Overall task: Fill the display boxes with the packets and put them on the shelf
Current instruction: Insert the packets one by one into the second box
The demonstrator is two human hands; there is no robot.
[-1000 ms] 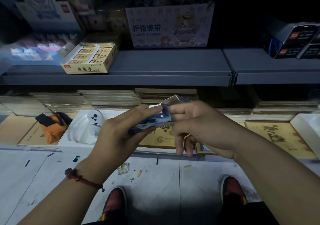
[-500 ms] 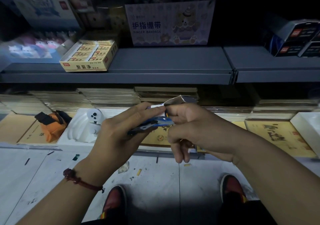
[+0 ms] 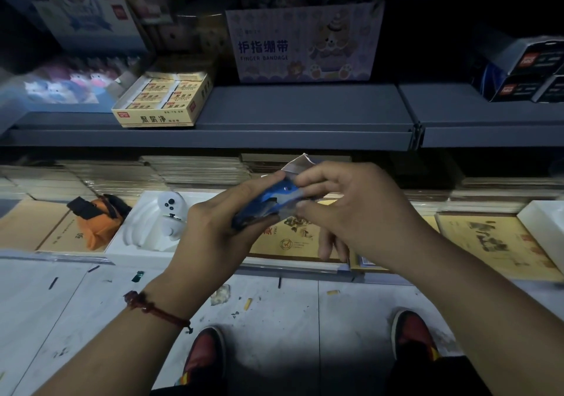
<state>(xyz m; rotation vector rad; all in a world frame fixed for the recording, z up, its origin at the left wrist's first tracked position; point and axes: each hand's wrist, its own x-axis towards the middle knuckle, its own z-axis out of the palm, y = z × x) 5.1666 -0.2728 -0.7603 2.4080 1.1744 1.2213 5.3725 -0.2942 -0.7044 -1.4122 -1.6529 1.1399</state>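
Observation:
A flattened blue display box (image 3: 276, 200) hangs in front of the lower shelf, held between both hands. My left hand (image 3: 213, 230) grips its lower left part, thumb on top and fingers underneath. My right hand (image 3: 351, 209) pinches its right end, where a pale flap (image 3: 300, 162) sticks up behind the fingers. On the grey upper shelf (image 3: 305, 114) stand a yellow open box of erasers (image 3: 164, 102) and a purple finger-bandage display box (image 3: 305, 44). No loose packets are in sight.
The lower shelf holds stacks of yellow-brown notebooks (image 3: 494, 243), a white tray with a white controller (image 3: 169, 212) and an orange pouch (image 3: 97, 221). Dark boxes (image 3: 525, 71) sit at the upper right. Below are a littered pale floor and my red-black shoes (image 3: 204, 359).
Both hands have shifted slightly to the right and up with the blue box. The right hand's fingers have moved along its right end. The grip stays the same.

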